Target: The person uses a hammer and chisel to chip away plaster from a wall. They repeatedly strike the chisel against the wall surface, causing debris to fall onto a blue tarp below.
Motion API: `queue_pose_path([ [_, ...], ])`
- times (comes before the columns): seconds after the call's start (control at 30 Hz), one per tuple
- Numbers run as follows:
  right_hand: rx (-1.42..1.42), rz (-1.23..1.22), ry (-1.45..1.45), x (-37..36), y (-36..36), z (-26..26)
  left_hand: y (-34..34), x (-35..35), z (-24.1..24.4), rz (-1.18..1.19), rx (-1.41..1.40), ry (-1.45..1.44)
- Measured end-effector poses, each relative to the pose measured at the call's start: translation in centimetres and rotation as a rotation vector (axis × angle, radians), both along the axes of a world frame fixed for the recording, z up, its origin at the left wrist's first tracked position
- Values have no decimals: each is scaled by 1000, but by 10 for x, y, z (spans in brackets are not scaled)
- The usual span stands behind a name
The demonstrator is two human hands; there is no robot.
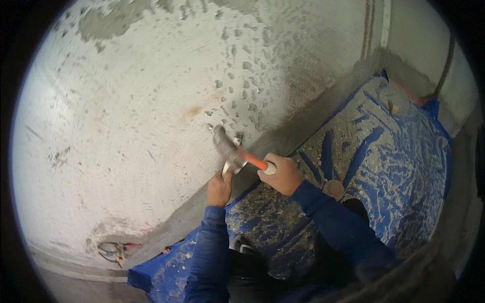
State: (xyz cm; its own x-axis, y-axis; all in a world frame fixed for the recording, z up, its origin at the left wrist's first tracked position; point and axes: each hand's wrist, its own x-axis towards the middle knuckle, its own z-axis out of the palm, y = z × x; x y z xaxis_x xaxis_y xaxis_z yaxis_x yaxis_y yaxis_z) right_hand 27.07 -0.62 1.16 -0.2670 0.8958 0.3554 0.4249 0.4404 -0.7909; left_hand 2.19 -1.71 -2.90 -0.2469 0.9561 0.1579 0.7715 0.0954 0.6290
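My right hand [282, 174] grips the orange and pale handle of a hammer [252, 158], whose dark head is blurred in front of the wall's lower part. Below and left of it, my left hand [219, 189] is closed around a metal chisel [226, 168]; the hammer head hides part of the tool. Many small chipped pits mark the white plastered wall [159, 125], in a band running up from the hammer head. Larger grey patches show near the wall's top left.
Dust and rubble cover a blue plastic sheet [398, 151] along the wall's foot. Wires stick out of a wall opening [115, 252] at lower left. A round, dusty object [333, 189] lies beside my right forearm. My shoe [242, 244] rests on the sheet.
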Motion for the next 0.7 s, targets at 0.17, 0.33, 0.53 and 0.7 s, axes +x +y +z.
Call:
queue_pose_path([
  [0.17,-51,-2,173,-2,-13,41,-13,16,39,-34,77,-95],
  [0.33,266,30,341,-2,-23,39,0,15,43,70,236,36],
  [0.53,413,-119,-197,-11,14,-21,13,12,31,178,181,165],
  [0.7,-318,-191,166,-18,16,-26,21,28,27,167,89,89],
])
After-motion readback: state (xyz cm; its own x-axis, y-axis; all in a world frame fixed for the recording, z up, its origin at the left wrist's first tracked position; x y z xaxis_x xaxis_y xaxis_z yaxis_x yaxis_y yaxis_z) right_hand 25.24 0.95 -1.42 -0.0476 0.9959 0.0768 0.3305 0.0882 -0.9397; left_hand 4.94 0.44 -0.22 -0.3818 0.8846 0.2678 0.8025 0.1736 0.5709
